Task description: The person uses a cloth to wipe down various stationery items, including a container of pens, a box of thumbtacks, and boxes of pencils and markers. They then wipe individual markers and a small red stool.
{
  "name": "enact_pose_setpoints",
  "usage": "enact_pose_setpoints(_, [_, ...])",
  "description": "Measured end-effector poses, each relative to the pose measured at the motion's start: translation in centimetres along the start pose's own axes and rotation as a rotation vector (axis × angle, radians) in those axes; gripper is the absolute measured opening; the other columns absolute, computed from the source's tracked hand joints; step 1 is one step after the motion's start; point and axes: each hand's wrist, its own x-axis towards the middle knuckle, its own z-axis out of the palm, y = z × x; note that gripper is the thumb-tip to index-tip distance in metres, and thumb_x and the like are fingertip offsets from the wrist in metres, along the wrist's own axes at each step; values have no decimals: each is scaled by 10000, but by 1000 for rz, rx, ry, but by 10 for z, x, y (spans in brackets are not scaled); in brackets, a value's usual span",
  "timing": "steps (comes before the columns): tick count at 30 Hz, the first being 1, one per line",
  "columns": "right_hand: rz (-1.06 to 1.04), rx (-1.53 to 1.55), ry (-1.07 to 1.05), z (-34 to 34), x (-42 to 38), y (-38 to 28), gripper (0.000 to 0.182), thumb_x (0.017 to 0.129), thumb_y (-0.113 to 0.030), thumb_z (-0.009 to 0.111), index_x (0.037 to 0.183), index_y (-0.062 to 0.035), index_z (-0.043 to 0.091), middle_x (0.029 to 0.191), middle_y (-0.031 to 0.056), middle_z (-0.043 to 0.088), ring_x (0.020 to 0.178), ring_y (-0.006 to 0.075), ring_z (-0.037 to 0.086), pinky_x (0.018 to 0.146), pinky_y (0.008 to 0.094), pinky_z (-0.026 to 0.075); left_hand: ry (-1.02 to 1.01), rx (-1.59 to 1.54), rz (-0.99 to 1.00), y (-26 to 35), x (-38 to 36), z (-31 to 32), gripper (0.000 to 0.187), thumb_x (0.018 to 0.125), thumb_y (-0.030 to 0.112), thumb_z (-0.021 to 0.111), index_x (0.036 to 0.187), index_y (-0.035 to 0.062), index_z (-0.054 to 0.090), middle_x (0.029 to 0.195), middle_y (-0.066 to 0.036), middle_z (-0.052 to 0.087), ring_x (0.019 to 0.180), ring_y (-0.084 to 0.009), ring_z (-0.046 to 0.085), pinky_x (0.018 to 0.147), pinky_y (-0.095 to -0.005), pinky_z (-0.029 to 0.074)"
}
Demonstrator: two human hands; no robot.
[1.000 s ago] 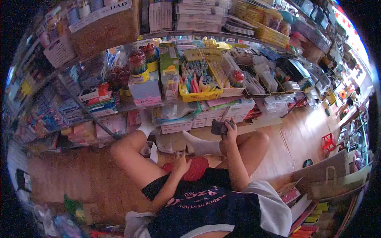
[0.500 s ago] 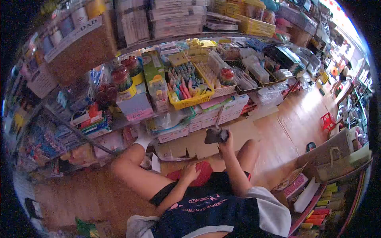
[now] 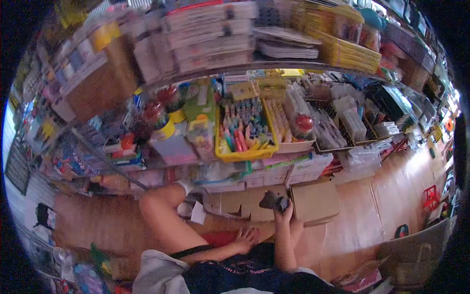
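My right hand (image 3: 284, 214) is raised over the floor with its fingers wrapped round a small dark object (image 3: 270, 200); blur hides what kind it is. My left hand (image 3: 243, 241) rests in my lap with its fingers spread, lying on a red item (image 3: 219, 238) that looks like cloth or a pad. My legs are folded beneath me. Just beyond the dark object lies flat brown cardboard (image 3: 313, 202) on the floor. A small white open box (image 3: 198, 213) is by my left foot.
Facing me, a shelf carries a yellow basket (image 3: 247, 156) of colourful pens, a jar with a red lid (image 3: 303, 125) and dark wire trays (image 3: 335, 147). White boxes (image 3: 264, 179) sit below. A red stool (image 3: 431, 197) stands far right; a cardboard box (image 3: 411, 259) is at right.
My view has tilted up and turned left, so the shelves sit lower and further right. My left hand's fingers have spread on the red item. The right hand still holds the dark object.
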Motion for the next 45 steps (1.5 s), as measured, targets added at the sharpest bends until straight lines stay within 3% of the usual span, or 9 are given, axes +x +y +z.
enact_pose_setpoints(3, [-463,-699,108,35,-36,-29,301,792,-311,443,940,-61,517,925,103,553,861,251,514,784,369,412,-272,104,173,-5,0,-25,488,808,349,385,1262,212,268,1357,-108,-20,1235,-347,-12,895,-625,32])
enact_pose_setpoints(6, [-60,114,-6,-15,22,-64,340,814,-303,389,982,-27,493,975,99,525,890,248,497,805,405,398,-212,140,171,-12,-2,-1,597,758,387,425,1287,313,160,1363,-73,59,1242,-327,26,905,-606,41])
enact_pose_setpoints(9, [-79,116,10,4,7,-122,351,816,-298,376,991,-14,485,1004,122,508,922,274,481,823,428,386,425,6,289,-15,-3,13,575,759,482,380,1278,323,189,1363,-62,55,1245,-311,18,918,-589,23])
enact_pose_setpoints(20, [-218,-29,58,16,-40,-249,401,822,-322,361,1025,12,450,948,141,532,894,316,496,833,448,376,-141,80,126,-13,-11,-6,560,750,588,303,1256,415,136,1363,-42,-5,1232,-349,6,889,-631,120])
enact_pose_setpoints(25, [-49,-26,109,-10,-79,-253,260,825,-242,386,910,-24,500,866,110,552,833,237,522,781,362,415,-59,-933,0,2,-11,-13,570,731,570,351,1249,403,184,1357,-60,80,1230,-315,102,910,-601,133])
enact_pose_setpoints(27, [-43,-30,183,-12,-84,-248,274,827,-248,372,885,-16,507,834,112,559,805,241,534,760,358,427,-312,316,-175,27,-2,-47,578,750,492,402,1267,319,212,1347,-82,123,1231,-296,123,930,-570,116])
enact_pose_setpoints(30, [28,-110,255,-9,-98,-242,253,812,-229,391,850,-12,516,787,106,567,758,247,546,721,346,444,-23,590,-464,57,-3,-40,601,753,413,455,1273,205,237,1339,-113,139,1228,-309,121,952,-533,99])
enact_pose_setpoints(33, [73,-331,253,-35,-101,-255,194,766,-149,462,905,-19,500,819,111,556,770,234,541,689,343,452,-244,-237,-713,93,-1,-106,619,739,379,483,1256,117,266,1323,-147,172,1218,-334,138,958,-505,127])
enact_pose_setpoints(45, [-82,-1026,606,-47,-193,-309,350,704,-66,530,1013,42,405,784,125,532,732,208,539,623,287,459,-234,-372,-732,39,28,-129,487,716,381,508,1064,43,472,1140,-215,412,1055,-357,397,875,-424,335])
